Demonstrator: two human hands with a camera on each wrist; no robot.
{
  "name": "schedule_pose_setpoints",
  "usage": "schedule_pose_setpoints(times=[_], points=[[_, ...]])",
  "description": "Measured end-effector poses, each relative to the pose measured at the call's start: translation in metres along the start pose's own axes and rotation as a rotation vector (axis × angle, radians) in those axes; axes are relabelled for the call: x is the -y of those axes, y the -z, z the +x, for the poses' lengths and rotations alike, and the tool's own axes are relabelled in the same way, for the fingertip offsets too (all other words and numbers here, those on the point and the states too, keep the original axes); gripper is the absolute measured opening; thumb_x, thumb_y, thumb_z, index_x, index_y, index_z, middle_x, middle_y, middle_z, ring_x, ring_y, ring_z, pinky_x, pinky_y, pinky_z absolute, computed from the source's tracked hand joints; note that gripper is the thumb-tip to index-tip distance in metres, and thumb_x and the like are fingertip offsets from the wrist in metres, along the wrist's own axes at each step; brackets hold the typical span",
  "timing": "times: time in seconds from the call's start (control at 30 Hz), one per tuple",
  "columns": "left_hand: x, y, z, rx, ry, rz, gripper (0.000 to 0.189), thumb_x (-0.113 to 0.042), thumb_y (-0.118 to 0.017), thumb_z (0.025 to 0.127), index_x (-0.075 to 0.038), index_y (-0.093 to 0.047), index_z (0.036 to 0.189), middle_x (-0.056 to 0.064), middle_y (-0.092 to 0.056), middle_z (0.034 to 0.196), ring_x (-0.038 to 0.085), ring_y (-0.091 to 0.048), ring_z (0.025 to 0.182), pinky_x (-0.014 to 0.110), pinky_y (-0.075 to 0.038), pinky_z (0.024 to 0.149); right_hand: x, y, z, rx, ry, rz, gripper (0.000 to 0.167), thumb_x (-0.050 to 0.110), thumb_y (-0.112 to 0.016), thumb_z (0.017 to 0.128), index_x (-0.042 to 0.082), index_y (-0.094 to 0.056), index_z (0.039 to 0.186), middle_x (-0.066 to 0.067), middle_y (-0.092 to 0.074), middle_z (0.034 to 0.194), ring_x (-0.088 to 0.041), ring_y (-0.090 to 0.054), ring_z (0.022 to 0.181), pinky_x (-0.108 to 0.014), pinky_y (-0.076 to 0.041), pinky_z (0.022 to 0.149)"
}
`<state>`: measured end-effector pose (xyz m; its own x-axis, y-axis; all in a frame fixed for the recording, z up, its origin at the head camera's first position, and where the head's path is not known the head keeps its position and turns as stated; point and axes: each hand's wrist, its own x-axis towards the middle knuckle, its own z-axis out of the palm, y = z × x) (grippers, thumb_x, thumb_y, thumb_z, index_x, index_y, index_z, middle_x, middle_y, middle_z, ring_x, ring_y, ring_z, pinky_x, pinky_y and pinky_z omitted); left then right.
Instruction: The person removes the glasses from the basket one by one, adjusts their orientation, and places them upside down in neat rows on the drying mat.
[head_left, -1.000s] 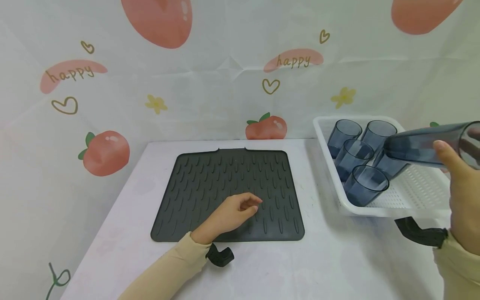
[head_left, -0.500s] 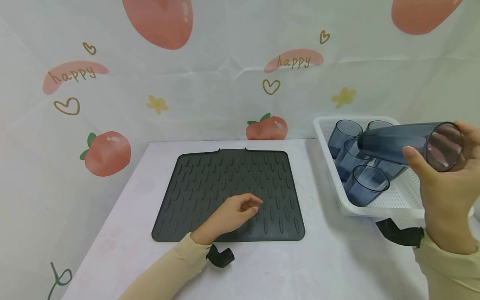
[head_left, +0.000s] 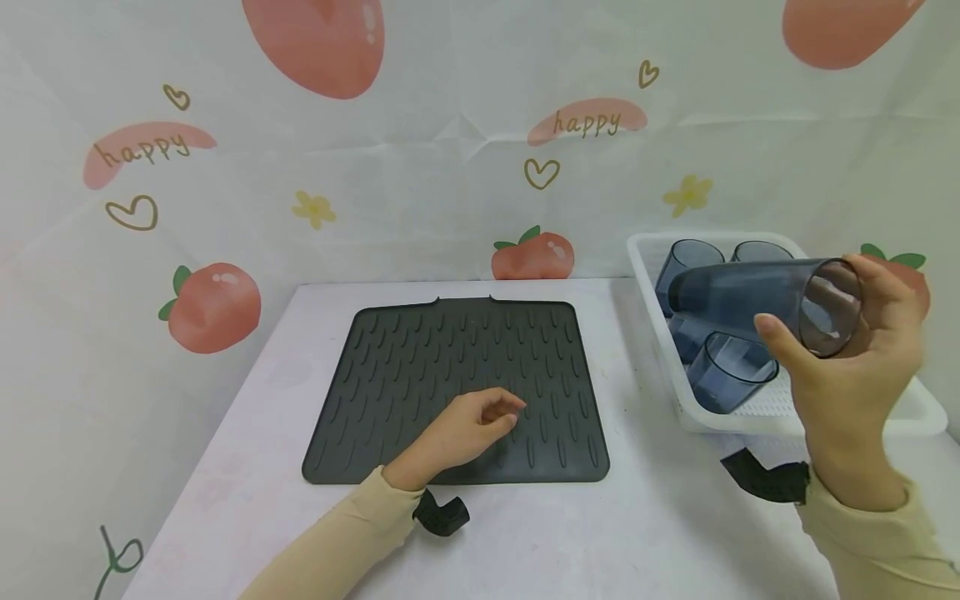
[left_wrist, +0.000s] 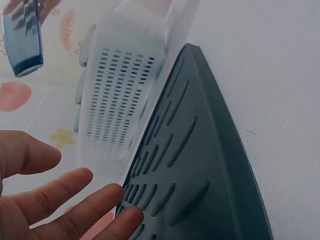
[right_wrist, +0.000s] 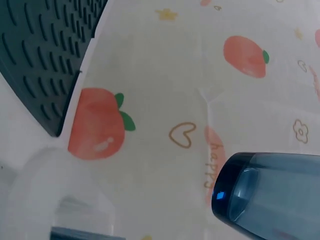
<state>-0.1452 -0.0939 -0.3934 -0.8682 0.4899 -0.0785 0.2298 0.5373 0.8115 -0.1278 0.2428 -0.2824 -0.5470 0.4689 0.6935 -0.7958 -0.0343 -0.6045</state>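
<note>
My right hand (head_left: 858,400) grips a blue-tinted drinking glass (head_left: 738,296) near its rim. The glass lies almost level in the air above a white basket (head_left: 652,333), its thick base pointing left and its mouth to the right. In the right wrist view, the base end of this glass (right_wrist: 280,195) shows at the lower right. Over the dark drying mat (head_left: 442,358), my left hand (head_left: 461,429) holds nothing, its fingers loosely bent. The left wrist view shows those fingers (left_wrist: 75,197) apart, beside the ridged mat.
Several more blue glasses (head_left: 727,379) stand tilted in the basket, partly hidden behind the held one. The basket, with perforated sides and floor, sits at the right of the white table (head_left: 525,542). A printed backdrop (head_left: 427,183) hangs behind the table.
My right hand has carried the glass leftward across the basket, and the glass has come fully into view. My left hand has stayed in place.
</note>
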Motion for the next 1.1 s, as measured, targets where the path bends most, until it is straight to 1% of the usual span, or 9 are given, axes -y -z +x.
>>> schedule_pose_setpoints(times=[0.2, 0.3, 0.43, 0.57, 0.67, 0.87, 0.97, 1.07, 1.1], points=[[-0.001, 0.000, 0.000, -0.001, -0.001, 0.002, 0.026, -0.022, -0.055, 0.099, -0.013, -0.063, 0.123, 0.001, -0.067, 0.114, 0.012, -0.062, 0.099, 0.030, -0.052, 0.082, 0.001, -0.007, -0.011, 0.042, -0.035, -0.002, 0.069, -0.024, -0.073, 0.059, -0.010, -0.052, 0.123, -0.020, -0.059, 0.113, -0.027, -0.061, 0.103, -0.020, -0.054, 0.084], [-0.002, 0.001, -0.001, -0.001, -0.007, 0.000, 0.026, -0.021, -0.055, 0.099, -0.013, -0.063, 0.122, 0.002, -0.068, 0.113, 0.013, -0.063, 0.099, 0.031, -0.052, 0.082, 0.001, -0.011, -0.016, 0.068, -0.049, 0.019, 0.070, -0.025, -0.072, 0.059, -0.011, -0.052, 0.125, -0.020, -0.059, 0.115, -0.028, -0.060, 0.104, -0.021, -0.054, 0.086], [-0.003, 0.001, -0.002, 0.000, -0.004, -0.001, 0.026, -0.021, -0.055, 0.099, -0.012, -0.063, 0.122, 0.002, -0.068, 0.112, 0.013, -0.063, 0.099, 0.032, -0.052, 0.082, -0.001, -0.015, -0.023, 0.112, -0.044, 0.058, 0.070, -0.025, -0.073, 0.060, -0.013, -0.050, 0.126, -0.020, -0.059, 0.116, -0.029, -0.058, 0.106, -0.022, -0.053, 0.088], [-0.004, 0.001, -0.002, -0.001, -0.003, -0.003, 0.026, -0.021, -0.055, 0.099, -0.012, -0.063, 0.122, 0.003, -0.068, 0.112, 0.013, -0.063, 0.099, 0.032, -0.052, 0.082, -0.006, -0.015, -0.031, 0.167, -0.035, 0.007, 0.071, -0.020, -0.077, 0.062, -0.013, -0.050, 0.127, -0.017, -0.059, 0.118, -0.026, -0.057, 0.109, -0.020, -0.052, 0.089], [-0.005, 0.001, -0.002, -0.003, 0.000, -0.004, 0.026, -0.020, -0.055, 0.099, -0.011, -0.063, 0.122, 0.003, -0.068, 0.113, 0.014, -0.063, 0.099, 0.032, -0.053, 0.082, -0.009, -0.015, -0.037, 0.212, -0.052, -0.025, 0.072, -0.021, -0.077, 0.062, -0.013, -0.049, 0.128, -0.016, -0.059, 0.119, -0.025, -0.058, 0.111, -0.019, -0.052, 0.089], [-0.007, 0.001, -0.001, -0.006, 0.003, 0.006, 0.027, -0.021, -0.055, 0.100, -0.012, -0.063, 0.123, 0.003, -0.068, 0.115, 0.014, -0.064, 0.101, 0.031, -0.053, 0.083, -0.013, -0.019, -0.047, 0.295, -0.086, -0.046, 0.075, -0.025, -0.074, 0.061, -0.012, -0.048, 0.130, -0.013, -0.058, 0.121, -0.021, -0.059, 0.112, -0.018, -0.051, 0.088], [-0.006, 0.002, -0.001, -0.010, 0.000, 0.007, 0.027, -0.022, -0.054, 0.100, -0.012, -0.063, 0.124, 0.002, -0.067, 0.116, 0.014, -0.064, 0.103, 0.032, -0.053, 0.085, -0.014, -0.020, -0.052, 0.343, -0.088, -0.119, 0.079, -0.027, -0.074, 0.059, -0.011, -0.047, 0.132, -0.011, -0.057, 0.123, -0.019, -0.057, 0.113, -0.016, -0.050, 0.089], [-0.006, 0.002, -0.001, -0.017, -0.006, 0.005, 0.027, -0.021, -0.054, 0.100, -0.012, -0.063, 0.124, 0.003, -0.067, 0.117, 0.015, -0.064, 0.104, 0.034, -0.053, 0.086, -0.014, -0.023, -0.057, 0.393, -0.095, -0.222, 0.083, -0.029, -0.074, 0.057, -0.009, -0.046, 0.133, -0.008, -0.056, 0.125, -0.017, -0.057, 0.113, -0.014, -0.049, 0.091], [-0.006, 0.002, -0.001, -0.018, -0.009, 0.004, 0.027, -0.021, -0.054, 0.100, -0.012, -0.062, 0.124, 0.003, -0.067, 0.117, 0.016, -0.064, 0.104, 0.034, -0.053, 0.087, -0.014, -0.024, -0.058, 0.406, -0.103, -0.233, 0.084, -0.030, -0.073, 0.057, -0.009, -0.046, 0.134, -0.008, -0.055, 0.125, -0.016, -0.057, 0.113, -0.015, -0.049, 0.091]])
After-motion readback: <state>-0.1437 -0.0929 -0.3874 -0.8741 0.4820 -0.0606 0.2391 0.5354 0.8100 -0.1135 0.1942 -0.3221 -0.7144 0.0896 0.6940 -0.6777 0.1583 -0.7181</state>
